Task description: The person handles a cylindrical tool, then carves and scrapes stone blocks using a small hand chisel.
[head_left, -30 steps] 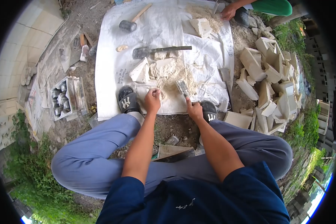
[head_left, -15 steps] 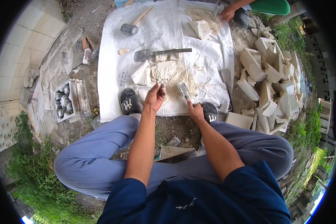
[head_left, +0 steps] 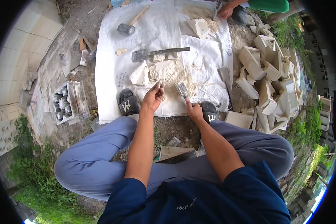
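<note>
The left hand (head_left: 154, 98) has its fingers curled in toward the thumb, fingertips drawn together; whether anything small is pinched there cannot be told. It is raised above the near part of the white woven sheet (head_left: 114, 74), with the forearm reaching straight forward. The right hand (head_left: 194, 111) is closed around the lower end of a short hand tool (head_left: 181, 89), whose flat, greyish, dusty head points forward and slightly left; that forearm angles inward over the sheet's near edge.

Just beyond both hands, toward the middle of the sheet, lie a rough, crumbly cream block (head_left: 163, 71) and a smoother, angular wedge (head_left: 139, 73), with pale, coarse powder (head_left: 190, 83) scattered to their right. Behind them a dark-headed hammer (head_left: 140, 56) lies with its straight, dark handle pointing right. Near the far left corner is a black mallet (head_left: 126, 29) with a round head and a slim wooden handle.

At the far right corner, a co-worker's hand (head_left: 225, 12) is by a metal tool (head_left: 216, 9), near a broken pale chunk (head_left: 198, 28). Outside the right edge, hollow, sharp-edged pale pieces (head_left: 267, 82) form a heap.
</note>
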Tool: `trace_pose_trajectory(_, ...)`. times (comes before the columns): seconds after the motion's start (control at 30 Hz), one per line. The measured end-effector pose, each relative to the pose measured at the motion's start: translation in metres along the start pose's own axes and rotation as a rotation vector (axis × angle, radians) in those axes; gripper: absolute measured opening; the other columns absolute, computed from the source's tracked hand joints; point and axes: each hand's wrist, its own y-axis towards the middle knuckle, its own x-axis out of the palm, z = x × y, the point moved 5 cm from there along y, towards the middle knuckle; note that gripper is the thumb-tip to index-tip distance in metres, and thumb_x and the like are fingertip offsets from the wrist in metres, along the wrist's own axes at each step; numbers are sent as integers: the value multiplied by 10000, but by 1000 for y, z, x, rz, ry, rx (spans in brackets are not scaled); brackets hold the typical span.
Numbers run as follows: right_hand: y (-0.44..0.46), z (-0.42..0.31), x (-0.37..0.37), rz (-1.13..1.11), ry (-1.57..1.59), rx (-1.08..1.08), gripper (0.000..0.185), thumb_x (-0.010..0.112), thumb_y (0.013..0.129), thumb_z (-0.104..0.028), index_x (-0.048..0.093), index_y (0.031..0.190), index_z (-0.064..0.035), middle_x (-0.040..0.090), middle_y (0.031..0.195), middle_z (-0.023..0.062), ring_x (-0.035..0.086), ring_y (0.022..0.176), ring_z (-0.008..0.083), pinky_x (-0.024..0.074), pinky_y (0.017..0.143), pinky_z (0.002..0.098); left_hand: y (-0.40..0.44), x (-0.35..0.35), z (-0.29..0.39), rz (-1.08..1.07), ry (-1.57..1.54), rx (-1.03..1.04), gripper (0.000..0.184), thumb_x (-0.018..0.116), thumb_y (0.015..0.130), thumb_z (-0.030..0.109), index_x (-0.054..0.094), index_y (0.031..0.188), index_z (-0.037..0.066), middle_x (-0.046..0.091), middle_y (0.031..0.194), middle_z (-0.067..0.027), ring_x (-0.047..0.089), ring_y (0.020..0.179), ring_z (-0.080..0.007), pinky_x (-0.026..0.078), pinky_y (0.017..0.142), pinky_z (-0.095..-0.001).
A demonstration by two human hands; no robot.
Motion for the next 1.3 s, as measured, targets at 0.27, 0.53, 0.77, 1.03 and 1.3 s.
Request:
trace_pose_trajectory(0.27,-5,-7,-5,-120,18,58,846,477,894,-731,713,1024,70,650,1022,382,608,1089,517,466,962,516,-4,6,-6,-176,-88,-45,232,585,1003,90,627,1215,6,675,1000,-104,652,824,-166,576,745,-262)
trace_pose_trajectory(0.53,-6,-9,-7,-125,31,53,835,481,897,-725,717,1001,69,655,995,377,615,1073,516,469,954,515,-8,11,-4,39,-87,4,137,597,987,47,641,1090,-31,681,1011,-125,678,850,-185,611,811,-291)
trace_pose_trajectory(0.77,-7,-10,-7,-113,30,49,814,488,904,-709,716,996,67,661,993,367,620,1064,511,471,945,514,-3,-8,-7,157,176,42,185,672,966,151,686,1041,-18,700,913,-110,670,753,-160,605,689,-282)
trace_pose_trajectory(1.03,-22,-15,-21,-35,-21,13,792,502,916,-678,708,903,88,656,874,368,653,959,504,498,860,523,-14,2,-40,332,1345,280,199,773,833,184,745,928,11,733,757,-130,705,638,-213,532,608,-360)
trace_pose_trajectory(1.3,-49,-13,-19,-85,-90,-38,736,509,940,-630,691,835,75,647,748,319,662,841,495,506,787,522,-17,-13,-49,341,1506,478,162,692,890,161,704,902,-1,709,782,-192,695,743,-365,519,682,-427)
